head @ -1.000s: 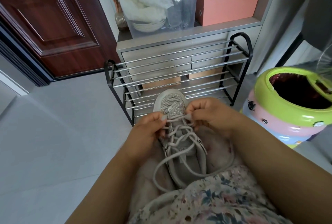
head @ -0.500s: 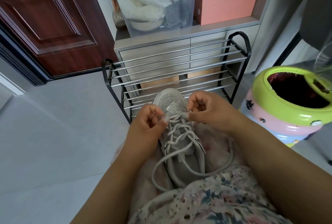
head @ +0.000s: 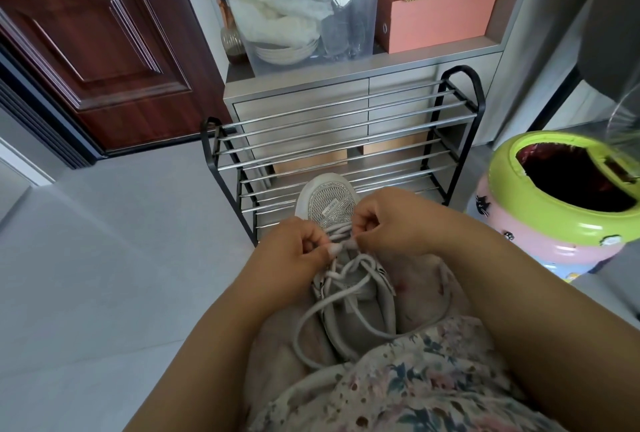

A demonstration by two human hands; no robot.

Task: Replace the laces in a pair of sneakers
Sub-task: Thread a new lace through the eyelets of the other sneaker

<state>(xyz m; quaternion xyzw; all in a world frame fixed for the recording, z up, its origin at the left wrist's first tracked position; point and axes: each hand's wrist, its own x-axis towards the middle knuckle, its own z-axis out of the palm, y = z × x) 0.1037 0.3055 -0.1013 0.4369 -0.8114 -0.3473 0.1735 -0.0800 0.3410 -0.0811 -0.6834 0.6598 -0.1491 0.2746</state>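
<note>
A grey sneaker (head: 327, 204) with a sparkly mesh toe lies on my lap, toe pointing away from me. A light grey lace (head: 346, 272) runs loosely through its eyelets, and long loops of it trail back over my lap. My left hand (head: 298, 251) pinches the lace at the left side of the lowest eyelets, fingers curled. My right hand (head: 384, 220) pinches the lace at the right side of the same row. Both hands meet just behind the toe cap. Only one sneaker is in view.
A black and chrome shoe rack (head: 346, 140) stands just beyond the sneaker. Behind it is a grey drawer cabinet (head: 398, 74) with a clear storage bin (head: 304, 22) and orange boxes (head: 443, 15). A green and pink pot (head: 554, 209) sits at right, a dark wooden door (head: 86, 43) at left.
Both hands have kept their pinch on the lace at the toe end, curling tighter and shifting slightly. The trailing loops have moved a little.
</note>
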